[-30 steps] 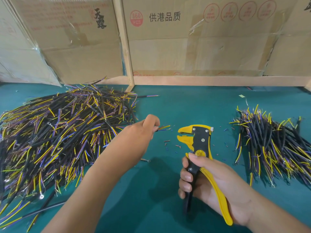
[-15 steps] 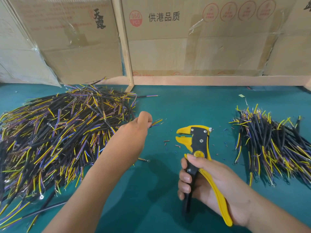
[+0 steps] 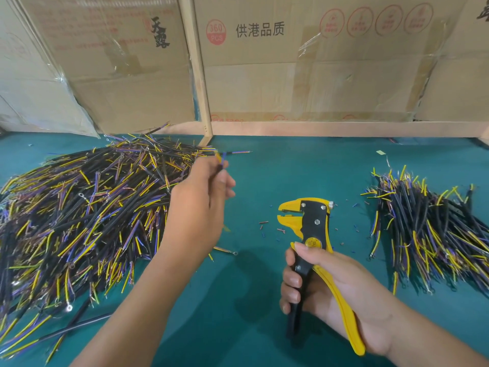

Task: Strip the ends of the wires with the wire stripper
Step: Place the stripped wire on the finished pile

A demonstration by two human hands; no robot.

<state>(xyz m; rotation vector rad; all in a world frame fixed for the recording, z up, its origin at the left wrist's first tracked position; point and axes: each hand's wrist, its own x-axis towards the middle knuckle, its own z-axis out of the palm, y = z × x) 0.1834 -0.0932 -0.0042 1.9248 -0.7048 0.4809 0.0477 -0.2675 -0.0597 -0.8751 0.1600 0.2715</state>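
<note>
My left hand [image 3: 199, 205] pinches a short black cable [image 3: 221, 160] whose yellow and blue ends stick up above the fingers, at the right edge of the big wire pile [image 3: 79, 215]. My right hand [image 3: 333, 290] grips the handles of the yellow and black wire stripper [image 3: 312, 229], held upright over the green mat. Its jaws point left and hold nothing. A gap of bare mat separates the cable from the jaws.
A smaller pile of wires [image 3: 434, 234] lies at the right. Small insulation scraps [image 3: 264, 227] litter the mat left of the jaws. A loose ring-terminal wire [image 3: 226, 250] lies in the middle. Cardboard boxes [image 3: 291, 62] and a wooden post [image 3: 197, 67] wall the back.
My left hand has moved up and back toward the pile, and the cable it holds now points upward instead of right toward the stripper. The right hand and stripper stay put.
</note>
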